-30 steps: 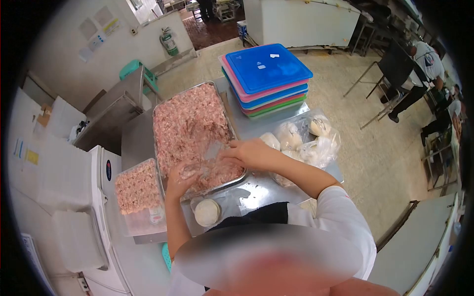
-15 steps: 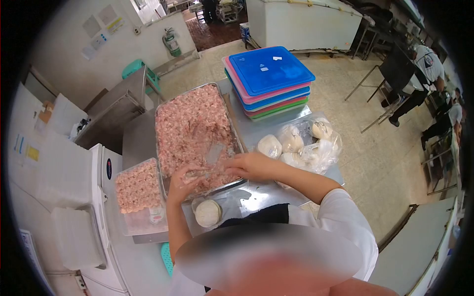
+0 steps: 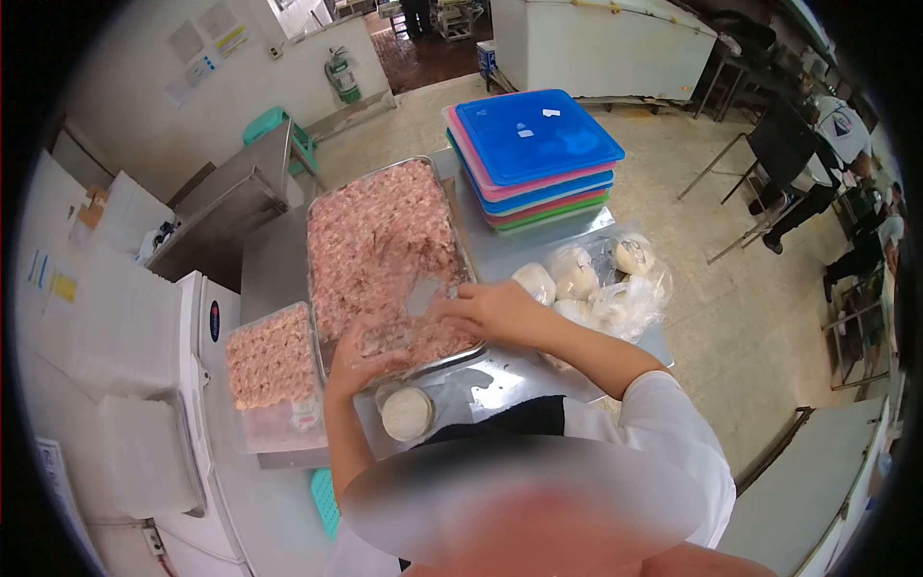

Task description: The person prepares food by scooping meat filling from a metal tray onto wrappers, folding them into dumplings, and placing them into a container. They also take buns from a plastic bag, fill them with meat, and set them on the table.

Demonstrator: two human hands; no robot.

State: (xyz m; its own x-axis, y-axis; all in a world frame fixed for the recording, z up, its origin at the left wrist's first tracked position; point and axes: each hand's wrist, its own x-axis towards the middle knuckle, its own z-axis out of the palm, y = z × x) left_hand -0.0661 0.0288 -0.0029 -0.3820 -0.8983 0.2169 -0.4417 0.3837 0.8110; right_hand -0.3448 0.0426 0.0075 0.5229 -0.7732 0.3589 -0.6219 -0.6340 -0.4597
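A large metal tray holds pink ground meat, with a bare patch of tray showing near its lower right. Over the tray's near left corner is my left hand, its fingers curved at the meat. My right hand is at the near right side of the tray, fingers bent down and partly lost against the meat. What either hand grips, if anything, is too unclear to tell. A stack of pale round discs sits just in front of the tray. To the left, a smaller clear tray holds meat portions.
Stacked containers with a blue lid stand beyond the tray. Bags of pale round dough-like pieces lie on the metal table at right. A white freezer stands left. Other people are at far right.
My left hand's fingers have shifted slightly and point more to the right. My right hand has moved slightly up within the tray. The whole view has shifted a little.
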